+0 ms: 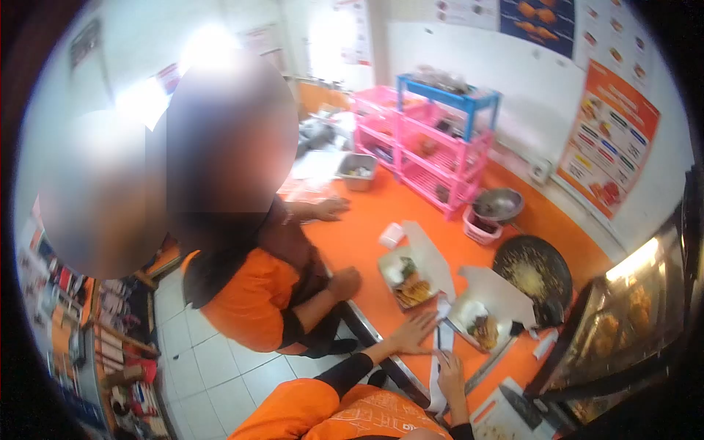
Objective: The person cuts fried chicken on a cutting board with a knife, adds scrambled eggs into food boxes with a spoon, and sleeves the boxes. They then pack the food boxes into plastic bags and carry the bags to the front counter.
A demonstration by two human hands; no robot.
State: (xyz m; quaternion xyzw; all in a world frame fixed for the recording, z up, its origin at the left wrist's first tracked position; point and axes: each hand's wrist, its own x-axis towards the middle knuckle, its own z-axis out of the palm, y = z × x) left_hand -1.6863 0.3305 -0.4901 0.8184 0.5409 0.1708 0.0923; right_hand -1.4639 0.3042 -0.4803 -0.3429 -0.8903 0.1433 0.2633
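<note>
A long white paper strip (444,339), looking like a receipt, runs along the orange table (352,242) and hangs over its near edge. My left hand (413,334) lies flat beside it, fingers spread and fingertips at its edge. Closed at the fingertips, my right hand (450,372) pinches the strip lower down. Just beyond my hands are two open cardboard food boxes: the left box (433,257) holds rice, greens and a golden fried piece, and the right box (506,293) holds rice and a browned piece. Any print on the strip is too blurred to read.
At the right are a black pan (532,275) with pale crumbs and a lit display case (623,323). A knife (522,405) lies on a white board (506,422). Pink racks (440,158) stand behind. A co-worker in an orange sleeve (249,301) stands close on the left.
</note>
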